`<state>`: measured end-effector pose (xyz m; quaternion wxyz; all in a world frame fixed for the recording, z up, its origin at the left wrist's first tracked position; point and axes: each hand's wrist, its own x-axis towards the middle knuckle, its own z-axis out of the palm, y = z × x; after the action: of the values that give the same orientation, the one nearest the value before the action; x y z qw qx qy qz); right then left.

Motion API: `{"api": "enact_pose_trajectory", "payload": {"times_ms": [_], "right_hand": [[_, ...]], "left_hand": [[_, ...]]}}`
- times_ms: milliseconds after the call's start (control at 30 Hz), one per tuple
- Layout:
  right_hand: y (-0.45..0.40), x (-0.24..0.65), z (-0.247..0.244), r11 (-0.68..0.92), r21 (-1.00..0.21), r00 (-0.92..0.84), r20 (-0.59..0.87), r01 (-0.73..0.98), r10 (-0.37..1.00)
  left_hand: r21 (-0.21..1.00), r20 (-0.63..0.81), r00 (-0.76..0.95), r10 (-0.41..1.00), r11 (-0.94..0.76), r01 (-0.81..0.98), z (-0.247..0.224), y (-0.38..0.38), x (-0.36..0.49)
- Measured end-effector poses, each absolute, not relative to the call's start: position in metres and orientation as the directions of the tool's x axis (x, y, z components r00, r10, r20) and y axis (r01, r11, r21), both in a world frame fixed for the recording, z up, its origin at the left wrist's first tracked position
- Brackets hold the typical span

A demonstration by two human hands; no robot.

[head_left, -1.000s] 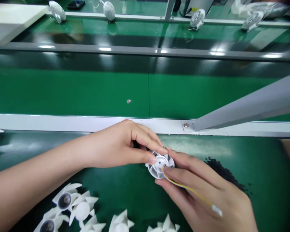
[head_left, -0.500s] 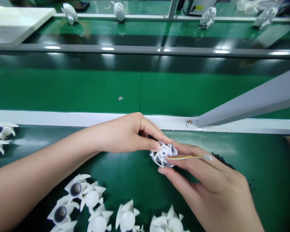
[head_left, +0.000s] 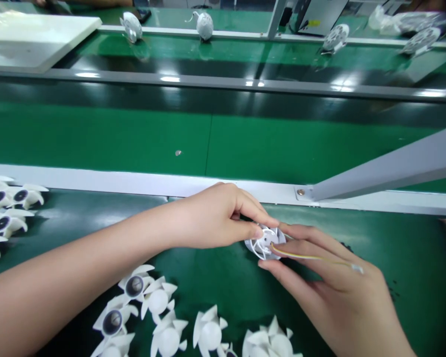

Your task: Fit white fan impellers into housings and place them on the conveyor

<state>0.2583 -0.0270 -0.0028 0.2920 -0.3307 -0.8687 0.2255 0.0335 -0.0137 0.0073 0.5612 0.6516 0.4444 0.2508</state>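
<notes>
A small round white fan frame [head_left: 263,246], with spokes and a flat hub, is held between both hands over the green bench. My left hand [head_left: 228,218] reaches in from the left, its thumb on the hub and its fingers at the far rim. Around the right side curls my right hand [head_left: 330,282], thumb at the near edge and fingers along the far right. Thin yellow and white wires [head_left: 312,257] run from the hub across the right fingers to a small white connector [head_left: 357,268] above the knuckles. The frame's underside is hidden.
Loose white fan blades [head_left: 210,332] lie in front, and more fan blades [head_left: 7,220] are at the left. Beyond a white rail [head_left: 96,177] is a green belt [head_left: 134,134]. A grey slanted post [head_left: 394,163] stands at right. Small dark bits lie behind the right hand.
The view has shifted, so hands and fan frame appear further right and slightly lower. The wires now stretch further over the right hand. Both hands keep their hold.
</notes>
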Motion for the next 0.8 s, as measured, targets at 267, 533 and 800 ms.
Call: {"api": "enact_pose_trajectory", "payload": {"times_ms": [267, 533, 800], "right_hand": [[-0.033, 0.262, -0.009, 0.710, -0.542, -0.618, 0.386, 0.449, 0.685], [-0.034, 0.271, -0.011, 0.785, -0.305, -0.701, 0.353, 0.540, 0.620], [-0.060, 0.275, -0.022, 0.753, -0.281, -0.661, 0.362, 0.595, 0.657]], "left_hand": [[0.964, -0.131, 0.536, 0.834, -0.020, 0.266, 0.005, -0.014, 0.027], [0.942, -0.106, 0.596, 0.796, -0.111, 0.316, 0.003, -0.007, 0.018], [0.949, -0.085, 0.640, 0.764, -0.133, 0.284, 0.003, -0.005, 0.014]]}}
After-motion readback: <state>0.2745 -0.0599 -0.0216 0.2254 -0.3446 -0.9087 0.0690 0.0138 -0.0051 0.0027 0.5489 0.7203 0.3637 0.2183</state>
